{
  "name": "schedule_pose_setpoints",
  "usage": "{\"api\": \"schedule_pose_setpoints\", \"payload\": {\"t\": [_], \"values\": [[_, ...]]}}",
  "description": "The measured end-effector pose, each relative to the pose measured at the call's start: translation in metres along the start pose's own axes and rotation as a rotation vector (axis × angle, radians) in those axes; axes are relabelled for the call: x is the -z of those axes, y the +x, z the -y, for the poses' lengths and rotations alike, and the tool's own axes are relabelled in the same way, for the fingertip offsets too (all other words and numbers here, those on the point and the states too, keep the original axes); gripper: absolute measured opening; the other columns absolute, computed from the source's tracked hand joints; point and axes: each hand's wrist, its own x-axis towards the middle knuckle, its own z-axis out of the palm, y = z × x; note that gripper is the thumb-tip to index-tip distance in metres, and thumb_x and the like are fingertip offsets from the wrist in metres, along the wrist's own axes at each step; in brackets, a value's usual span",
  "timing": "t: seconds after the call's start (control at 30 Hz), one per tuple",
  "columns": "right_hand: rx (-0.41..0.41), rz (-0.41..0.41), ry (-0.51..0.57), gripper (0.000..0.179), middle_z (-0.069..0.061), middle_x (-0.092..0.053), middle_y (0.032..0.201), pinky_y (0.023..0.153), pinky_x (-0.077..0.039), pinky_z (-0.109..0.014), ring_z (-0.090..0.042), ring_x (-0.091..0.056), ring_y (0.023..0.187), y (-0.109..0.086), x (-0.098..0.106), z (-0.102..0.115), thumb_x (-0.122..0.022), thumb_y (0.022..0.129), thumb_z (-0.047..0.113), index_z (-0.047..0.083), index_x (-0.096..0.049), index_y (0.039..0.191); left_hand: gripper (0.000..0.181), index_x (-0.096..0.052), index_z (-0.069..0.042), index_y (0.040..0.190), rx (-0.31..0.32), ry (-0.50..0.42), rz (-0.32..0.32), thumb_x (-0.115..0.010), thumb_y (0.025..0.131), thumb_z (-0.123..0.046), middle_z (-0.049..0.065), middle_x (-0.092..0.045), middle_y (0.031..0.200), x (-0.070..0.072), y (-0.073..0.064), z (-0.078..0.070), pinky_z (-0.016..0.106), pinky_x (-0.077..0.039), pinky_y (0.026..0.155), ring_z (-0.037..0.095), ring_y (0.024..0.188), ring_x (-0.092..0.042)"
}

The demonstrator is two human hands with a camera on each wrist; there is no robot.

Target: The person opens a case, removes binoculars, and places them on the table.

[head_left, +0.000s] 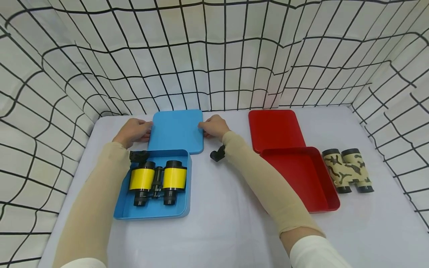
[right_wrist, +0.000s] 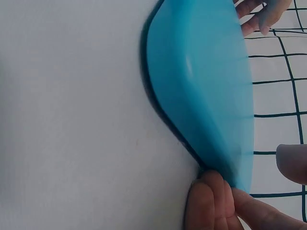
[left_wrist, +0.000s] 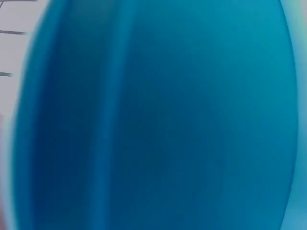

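Note:
A blue lid [head_left: 177, 130] lies at the back left of the table. At its left edge is my left hand [head_left: 134, 131], fingers bent against the rim. My right hand [head_left: 215, 126] grips the opposite edge; the right wrist view shows curled fingertips [right_wrist: 204, 201] at the rim, with the thumb apart above. Nearer me stands a blue box [head_left: 157, 214], holding yellow and black binoculars [head_left: 142, 179]. Blue plastic fills the left wrist view, where the left fingers are hidden.
On the right are a red box [head_left: 301, 178] and, behind it, a red lid [head_left: 276, 128]. Camouflage binoculars [head_left: 348, 169] lie beside the red box. Black wire mesh [head_left: 224, 48] stands along the back and both sides of the white-covered table [head_left: 221, 223].

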Motion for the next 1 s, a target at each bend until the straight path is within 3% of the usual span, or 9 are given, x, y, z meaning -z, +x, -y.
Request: {"api": "schedule_pose_setpoints", "payload": {"t": [0.4,0.57,0.8,1.0], "values": [[0.008,-0.025,0.006,0.031,-0.005,-0.066,0.087,0.082,-0.055,-0.027,-0.018,-0.065,0.084,-0.013,0.000,-0.004,-0.066,0.097,0.030,0.002,-0.072,0.108,0.075,-0.029,0.009,0.157,-0.086,0.114,0.077,-0.044,0.108,-0.047,0.032,-0.052,0.141,0.001,-0.015,-0.006,0.052,-0.048,0.114,0.039,0.125,-0.060],[0.022,-0.017,-0.014,0.034,-0.006,-0.066,0.088,0.082,-0.051,-0.030,-0.019,-0.063,0.086,-0.019,0.002,-0.005,-0.065,0.098,0.033,0.002,-0.071,0.110,0.074,-0.039,0.004,0.154,-0.131,0.171,0.010,-0.045,0.106,-0.052,0.032,-0.053,0.145,0.006,-0.025,-0.006,0.060,-0.046,0.114,0.044,0.126,-0.061],[0.026,-0.014,-0.019,0.050,-0.010,-0.069,0.122,0.110,-0.051,-0.044,-0.024,-0.066,0.108,-0.033,0.008,0.000,-0.064,0.100,0.038,0.006,-0.061,0.138,0.069,-0.043,0.002,0.151,-0.171,0.227,-0.065,-0.044,0.107,-0.051,0.033,-0.048,0.149,0.015,-0.041,-0.002,0.065,-0.044,0.112,0.047,0.126,-0.055],[0.083,-0.001,-0.012,0.049,-0.012,-0.066,0.134,0.111,-0.051,-0.048,-0.027,-0.068,0.113,-0.048,0.013,0.007,-0.063,0.101,0.037,0.008,-0.060,0.139,0.065,-0.044,0.002,0.149,-0.187,0.280,-0.118,-0.045,0.107,-0.047,0.034,-0.045,0.152,0.022,-0.054,0.003,0.067,-0.044,0.111,0.051,0.132,-0.047]]}}
